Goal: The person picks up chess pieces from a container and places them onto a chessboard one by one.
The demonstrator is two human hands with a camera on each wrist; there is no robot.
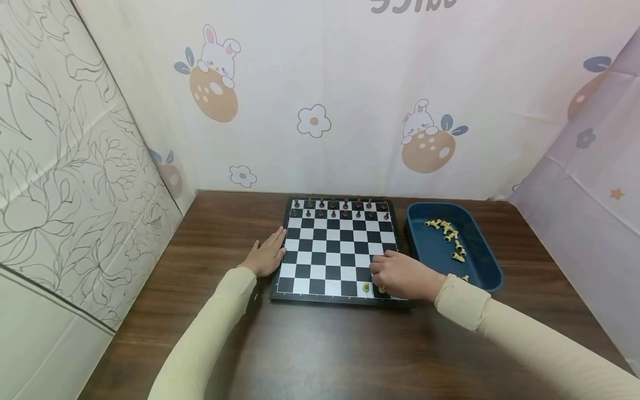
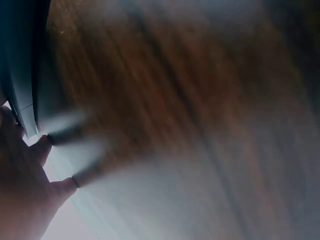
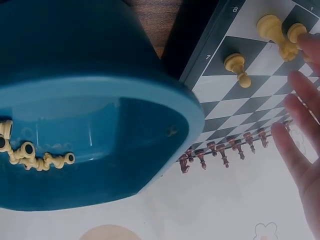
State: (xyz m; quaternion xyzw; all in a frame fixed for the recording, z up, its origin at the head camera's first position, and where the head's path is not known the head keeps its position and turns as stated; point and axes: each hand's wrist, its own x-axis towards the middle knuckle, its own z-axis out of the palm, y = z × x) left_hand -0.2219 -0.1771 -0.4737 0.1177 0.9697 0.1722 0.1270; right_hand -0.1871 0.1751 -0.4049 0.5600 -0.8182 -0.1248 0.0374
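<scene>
A black-and-white chessboard [image 1: 332, 242] lies on the wooden table. My left hand [image 1: 265, 256] rests flat at its left edge, fingers straight and touching the frame; the left wrist view shows part of this hand [image 2: 22, 180]. Over the board's near right corner, my right hand [image 1: 401, 273] has curled fingers. In the right wrist view its fingertips [image 3: 312, 45] pinch a pale yellow chess piece [image 3: 296, 31], mostly hidden. Beside it are another pale piece [image 3: 270, 26] and a pale pawn [image 3: 235, 65]. Dark brown pieces [image 1: 333, 213] fill the two far rows.
Right of the board stands a blue plastic tub [image 1: 492, 261] with several pale yellow chess pieces [image 1: 452, 232] lying loose in it. A printed curtain [image 1: 320, 83] hangs behind the table [image 1: 325, 350], and panels with line drawings [image 1: 60, 166] stand on the left.
</scene>
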